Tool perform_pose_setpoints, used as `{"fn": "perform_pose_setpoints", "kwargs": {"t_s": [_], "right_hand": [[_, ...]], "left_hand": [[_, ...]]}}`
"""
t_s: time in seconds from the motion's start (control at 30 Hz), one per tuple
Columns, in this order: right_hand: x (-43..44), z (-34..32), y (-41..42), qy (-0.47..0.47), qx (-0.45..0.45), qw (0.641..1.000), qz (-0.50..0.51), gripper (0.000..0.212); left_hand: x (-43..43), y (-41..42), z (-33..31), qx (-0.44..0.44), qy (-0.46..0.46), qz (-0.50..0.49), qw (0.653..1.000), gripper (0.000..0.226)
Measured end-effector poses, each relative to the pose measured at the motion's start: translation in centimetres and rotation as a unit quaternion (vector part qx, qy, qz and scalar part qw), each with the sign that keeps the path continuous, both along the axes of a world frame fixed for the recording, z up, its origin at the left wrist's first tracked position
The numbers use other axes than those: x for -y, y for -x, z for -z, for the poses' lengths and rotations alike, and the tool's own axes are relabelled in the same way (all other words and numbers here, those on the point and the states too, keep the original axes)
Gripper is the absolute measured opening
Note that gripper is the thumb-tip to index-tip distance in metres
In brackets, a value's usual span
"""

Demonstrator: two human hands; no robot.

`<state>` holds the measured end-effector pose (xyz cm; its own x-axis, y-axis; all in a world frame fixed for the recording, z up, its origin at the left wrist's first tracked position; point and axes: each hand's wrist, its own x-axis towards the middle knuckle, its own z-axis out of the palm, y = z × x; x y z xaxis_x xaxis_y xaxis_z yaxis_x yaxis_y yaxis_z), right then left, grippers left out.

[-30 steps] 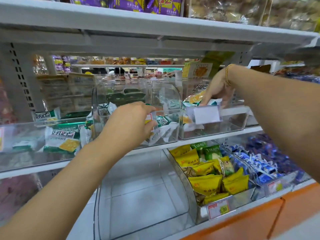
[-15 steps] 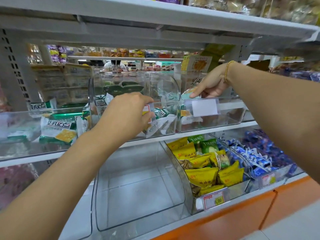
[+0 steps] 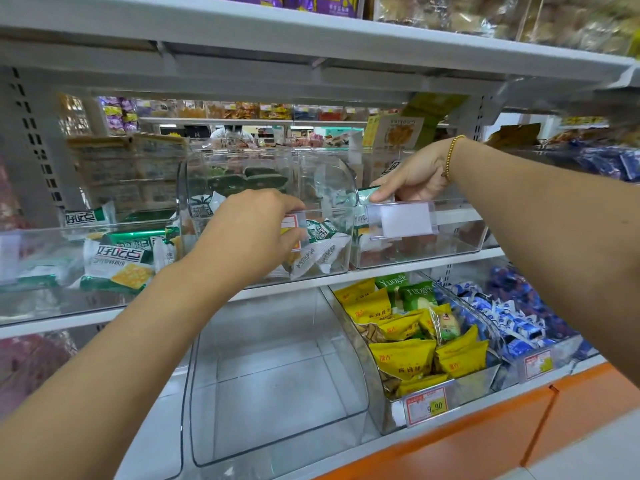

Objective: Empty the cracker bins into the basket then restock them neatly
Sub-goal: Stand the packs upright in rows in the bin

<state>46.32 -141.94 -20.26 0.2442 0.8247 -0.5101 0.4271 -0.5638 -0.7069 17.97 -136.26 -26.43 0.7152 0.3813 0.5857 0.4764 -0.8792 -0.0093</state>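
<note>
**Out of the right bin comes the right hand, with a green packet**

The right hand has drawn back from deeper in the bin and now pinches the green packet between thumb and fingers at the front rim. The left hand stays curled over the front lip of the middle bin, where cracker packets remain. This looks like the emptying step. The next move likely calls for carrying the packet to the basket, which is out of view.

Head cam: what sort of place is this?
Probably a supermarket snack aisle: clear bins of wrapped packets on tiered shelves, with a price tag on a bin front.
</note>
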Motion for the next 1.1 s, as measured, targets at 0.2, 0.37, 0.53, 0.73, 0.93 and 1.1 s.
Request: {"fn": "perform_pose_setpoints", "kwargs": {"t_s": [0.2,0.37,0.53,0.73,0.93,1.1], "right_hand": [[0.4,-0.3,1.3,0.001,-0.015,1.000,-0.004,0.091],[-0.3,-0.2,1.6,-0.006,0.013,1.000,0.013,0.110],[0.6,-0.5,1.7,-0.092,0.035,0.991,0.087,0.070],[2.2,-0.3,1.4,-0.306,-0.039,0.928,0.209,0.020],[3.3,0.9,0.9,-0.392,-0.094,0.890,0.215,0.031],[4.1,1.5,0.3,-0.402,-0.103,0.891,0.185,0.027]], "left_hand": [[0.0,0.1,0.0,-0.003,0.006,0.001,1.000,0.042],[-0.2,0.2,-0.4,-0.012,0.024,0.011,1.000,0.039],[-1.1,0.3,-2.2,0.020,0.144,0.045,0.988,0.019],[-5.0,-2.1,-5.2,0.030,0.260,0.043,0.964,0.015],[-6.8,-7.6,-6.0,-0.295,0.392,0.079,0.868,0.040],[-8.0,-10.2,-5.4,-0.381,0.416,0.056,0.824,0.043]]}}
